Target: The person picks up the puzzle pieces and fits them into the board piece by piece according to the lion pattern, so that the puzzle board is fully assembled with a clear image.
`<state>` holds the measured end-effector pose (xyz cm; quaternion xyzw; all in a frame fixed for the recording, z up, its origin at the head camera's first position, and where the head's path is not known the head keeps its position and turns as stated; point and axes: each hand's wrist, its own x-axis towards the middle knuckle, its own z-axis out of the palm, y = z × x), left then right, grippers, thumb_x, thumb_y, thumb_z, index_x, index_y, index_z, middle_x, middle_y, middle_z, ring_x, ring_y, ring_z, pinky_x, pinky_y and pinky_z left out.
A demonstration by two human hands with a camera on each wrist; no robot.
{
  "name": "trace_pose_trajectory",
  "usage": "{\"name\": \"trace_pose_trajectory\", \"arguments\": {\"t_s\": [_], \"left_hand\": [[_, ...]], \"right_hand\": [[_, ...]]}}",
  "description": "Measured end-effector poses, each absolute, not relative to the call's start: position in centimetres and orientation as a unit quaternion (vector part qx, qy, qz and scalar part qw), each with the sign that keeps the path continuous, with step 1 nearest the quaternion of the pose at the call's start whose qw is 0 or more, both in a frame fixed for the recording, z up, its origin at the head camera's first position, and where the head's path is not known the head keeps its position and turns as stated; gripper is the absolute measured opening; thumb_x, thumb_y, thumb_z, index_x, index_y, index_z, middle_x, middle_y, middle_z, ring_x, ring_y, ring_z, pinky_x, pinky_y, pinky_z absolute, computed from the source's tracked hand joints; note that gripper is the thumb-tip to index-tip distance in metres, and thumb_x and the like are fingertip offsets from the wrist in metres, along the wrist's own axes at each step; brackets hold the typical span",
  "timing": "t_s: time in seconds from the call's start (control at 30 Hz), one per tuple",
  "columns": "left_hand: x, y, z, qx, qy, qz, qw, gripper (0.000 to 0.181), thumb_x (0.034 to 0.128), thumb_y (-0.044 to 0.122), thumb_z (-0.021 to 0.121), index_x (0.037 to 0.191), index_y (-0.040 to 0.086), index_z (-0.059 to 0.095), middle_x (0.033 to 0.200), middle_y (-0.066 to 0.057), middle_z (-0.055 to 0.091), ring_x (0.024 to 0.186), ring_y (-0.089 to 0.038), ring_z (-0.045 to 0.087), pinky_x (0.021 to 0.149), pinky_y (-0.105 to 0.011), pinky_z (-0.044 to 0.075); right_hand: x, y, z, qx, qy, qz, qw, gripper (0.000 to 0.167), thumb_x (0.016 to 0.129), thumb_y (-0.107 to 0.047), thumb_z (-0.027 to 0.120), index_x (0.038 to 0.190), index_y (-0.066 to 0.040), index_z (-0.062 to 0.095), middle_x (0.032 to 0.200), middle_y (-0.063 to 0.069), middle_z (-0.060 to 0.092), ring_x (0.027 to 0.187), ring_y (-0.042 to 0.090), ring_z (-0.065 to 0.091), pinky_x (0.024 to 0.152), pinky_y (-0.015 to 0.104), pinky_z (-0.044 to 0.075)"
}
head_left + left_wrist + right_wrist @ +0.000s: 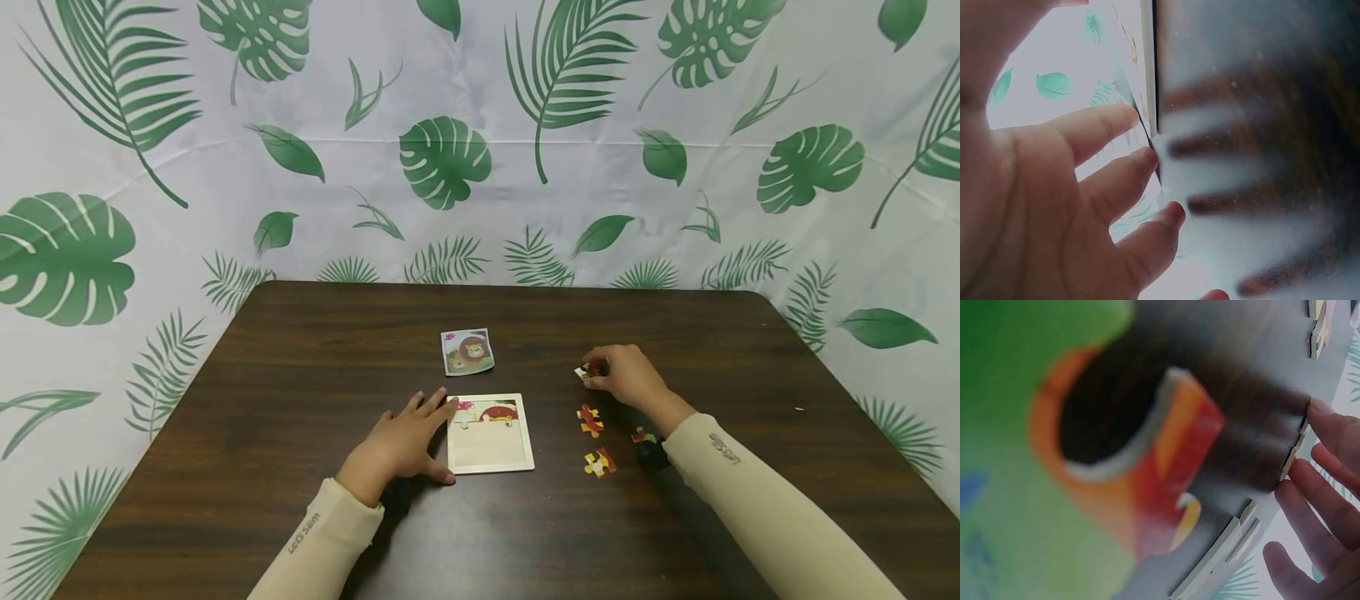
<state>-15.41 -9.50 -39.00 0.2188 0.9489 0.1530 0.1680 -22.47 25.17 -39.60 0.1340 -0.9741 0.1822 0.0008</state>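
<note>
My left hand [397, 446] lies spread at the left side of a square wooden puzzle tray [528, 446], its fingertips touching the frame. In the left wrist view the fingers of the left hand [1041, 187] are extended beside the tray's edge [1150, 75]. Pieces with pink and brown-red print fill the tray's top part; its lower part shows bare wood. Right of the tray, my right hand [628, 377] pinches a jigsaw piece [583, 373] between thumb and fingers, at the table surface. That piece appears edge-on in the right wrist view, against the fingertips [1319, 409].
Loose jigsaw pieces lie nearer me: a red-orange one [590, 421], a yellow-and-red one [600, 462], and one [642, 435] by the right wrist. A lion picture card [468, 352] lies behind the tray. The dark table [337, 333] meets a leaf-print cloth [510, 208].
</note>
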Motion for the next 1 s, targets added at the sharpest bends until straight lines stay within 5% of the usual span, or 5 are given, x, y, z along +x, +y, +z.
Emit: {"name": "trace_pose_trajectory", "arguments": {"t_s": [0.5,1.0], "left_hand": [[-15.4,-9.6,-38.9,0.215,0.949,0.157,0.171,0.099,0.0653,0.045,0.08,0.146,0.02,0.029,0.153,-0.005,0.015,0.137,-0.034,0.013,0.096,-0.067,0.018],[-15.5,-9.6,-39.0,0.215,0.948,0.154,0.175,0.099,0.0657,0.045,0.08,0.146,0.02,0.028,0.153,-0.004,0.015,0.137,-0.034,0.012,0.096,-0.067,0.018]], "right_hand": [[-22.6,25.9,-39.2,0.133,-0.963,0.23,-0.042,0.047,0.075,-0.015,0.077,0.118,-0.005,0.061,0.106,0.014,0.063,0.092,0.028,0.059,0.074,0.043,0.049],[-22.4,24.8,-39.6,0.15,-0.957,0.248,-0.01,0.046,0.075,-0.021,0.078,0.114,-0.003,0.062,0.096,0.008,0.064,0.086,0.023,0.059,0.075,0.042,0.048]]}}
